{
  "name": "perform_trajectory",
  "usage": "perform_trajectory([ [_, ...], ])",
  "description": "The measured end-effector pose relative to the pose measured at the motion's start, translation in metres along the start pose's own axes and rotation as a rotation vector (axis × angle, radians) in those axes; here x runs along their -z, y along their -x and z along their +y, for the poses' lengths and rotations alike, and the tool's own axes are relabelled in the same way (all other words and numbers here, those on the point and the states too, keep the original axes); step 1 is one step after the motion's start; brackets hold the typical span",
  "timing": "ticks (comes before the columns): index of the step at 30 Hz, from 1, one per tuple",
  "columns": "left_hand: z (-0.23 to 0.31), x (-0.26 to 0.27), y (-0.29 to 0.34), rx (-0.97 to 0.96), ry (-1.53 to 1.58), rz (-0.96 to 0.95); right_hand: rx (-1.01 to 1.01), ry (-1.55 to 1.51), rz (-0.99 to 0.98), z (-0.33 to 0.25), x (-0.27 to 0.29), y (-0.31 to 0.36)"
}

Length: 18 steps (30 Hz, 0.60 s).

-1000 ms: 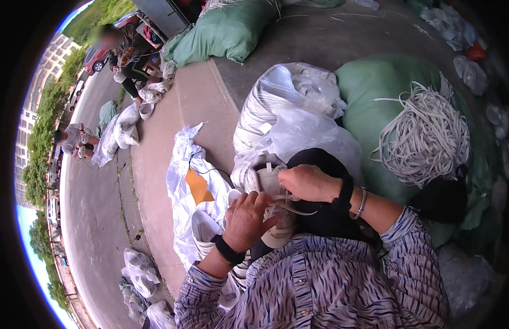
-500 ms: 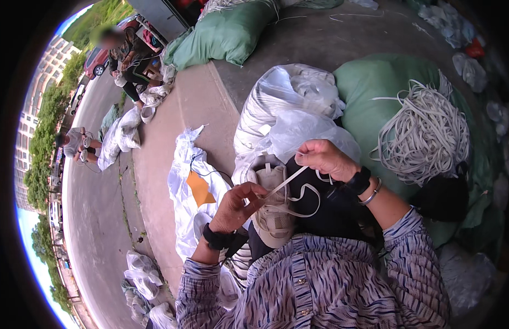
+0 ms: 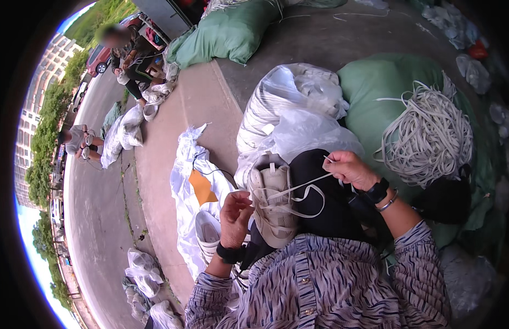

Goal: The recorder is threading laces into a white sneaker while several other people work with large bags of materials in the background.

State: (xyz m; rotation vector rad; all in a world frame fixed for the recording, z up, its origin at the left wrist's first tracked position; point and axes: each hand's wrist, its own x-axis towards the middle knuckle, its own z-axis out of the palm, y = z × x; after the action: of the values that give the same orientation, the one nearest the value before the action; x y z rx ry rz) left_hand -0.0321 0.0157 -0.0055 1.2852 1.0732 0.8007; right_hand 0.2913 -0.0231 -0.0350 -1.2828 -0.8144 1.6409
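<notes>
A beige lace-up shoe [image 3: 275, 219] rests in my lap, its toe toward me. A pale flat shoelace [image 3: 306, 187] runs from its eyelets, with one loop hanging over the dark trousers on the right. My right hand [image 3: 350, 169] pinches a length of this lace, drawn up and to the right of the shoe. Close beside the shoe's left side is my left hand [image 3: 235, 216], fingers curled inward; what they hold, if anything, is hidden. Another white shoe [image 3: 208, 230] lies just left of that hand.
A large bundle of pale laces [image 3: 430, 137] lies on a green sack [image 3: 369, 82] at right. White bags [image 3: 282, 104] stand ahead. A white plastic sheet [image 3: 183, 164] with an orange piece [image 3: 202, 186] lies left. Two people sit farther off, by sacks [image 3: 126, 129].
My right hand has moved right, drawing the lace farther out from the shoe. My left hand has dropped away from the stretched lace to the shoe's left side.
</notes>
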Motion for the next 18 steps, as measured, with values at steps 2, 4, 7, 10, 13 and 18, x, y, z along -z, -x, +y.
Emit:
perform_trajectory([
  [2, 0.0, -0.007, 0.015, -0.012, -0.282, -0.032, -0.008, 0.001, -0.014, 0.0, 0.002, 0.0],
  [4, -0.01, -0.008, 0.017, -0.081, -0.428, 0.03, -0.006, 0.009, 0.018, 0.003, 0.002, 0.0],
  [7, -0.025, -0.001, 0.012, 0.087, -0.358, 0.005, -0.005, -0.012, 0.012, 0.002, 0.0, 0.001],
  [10, -0.031, 0.009, 0.004, 0.024, -0.415, 0.024, -0.024, -0.028, 0.002, 0.001, -0.002, 0.0],
  [13, -0.016, 0.008, 0.005, 0.071, -0.299, 0.048, -0.027, -0.019, 0.019, 0.004, 0.0, 0.001],
  [18, -0.021, 0.007, 0.004, -0.013, -0.613, -0.079, -0.035, -0.052, 0.027, 0.003, -0.004, 0.0],
])
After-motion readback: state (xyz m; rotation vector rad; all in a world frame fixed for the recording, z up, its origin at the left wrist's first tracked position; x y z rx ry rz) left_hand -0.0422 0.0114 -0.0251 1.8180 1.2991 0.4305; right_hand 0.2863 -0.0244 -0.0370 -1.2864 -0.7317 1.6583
